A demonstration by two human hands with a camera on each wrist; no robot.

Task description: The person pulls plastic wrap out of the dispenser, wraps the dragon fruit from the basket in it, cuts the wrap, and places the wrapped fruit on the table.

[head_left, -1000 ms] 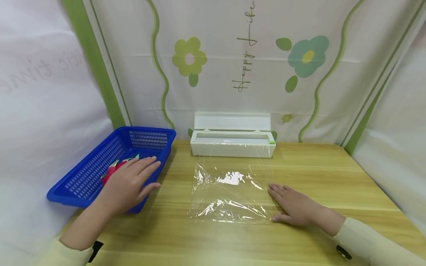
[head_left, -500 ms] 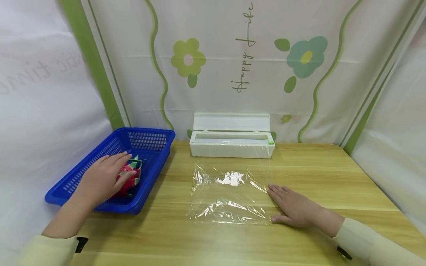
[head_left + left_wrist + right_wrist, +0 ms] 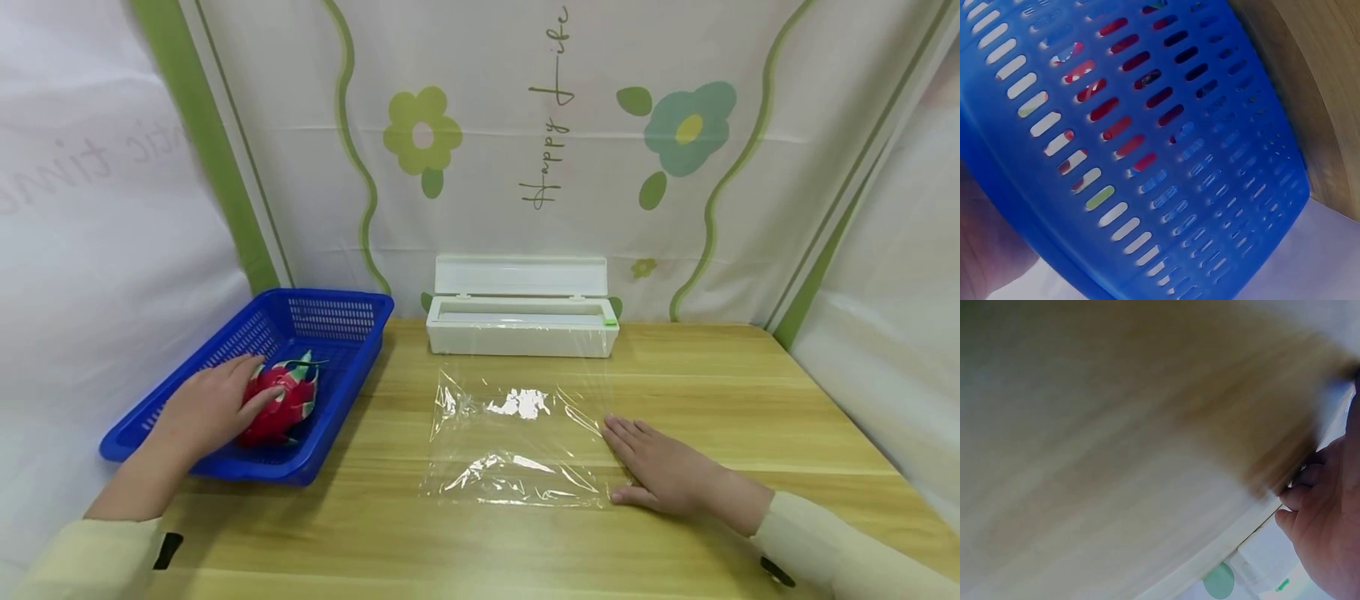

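Left hand (image 3: 202, 408) now further left in blue basket (image 3: 255, 469), fingers loose, thumb spread, contact unclear; more dragon fruit (image 3: 291, 408) visible inside. Clear film (image 3: 517, 446) unmoved on tabletop (image 3: 735, 383). Right hand (image 3: 656, 467) flat, same spot.

White fabric backdrop (image 3: 480, 221), printed flowers (image 3: 688, 129), sideways "Happy Life" lettering (image 3: 553, 137), wavy green lines (image 3: 371, 192); wood-grain tabletop (image 3: 750, 400)

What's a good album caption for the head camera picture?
Left hand at dragon fruit in a blue basket; right hand beside clear film from a white box.
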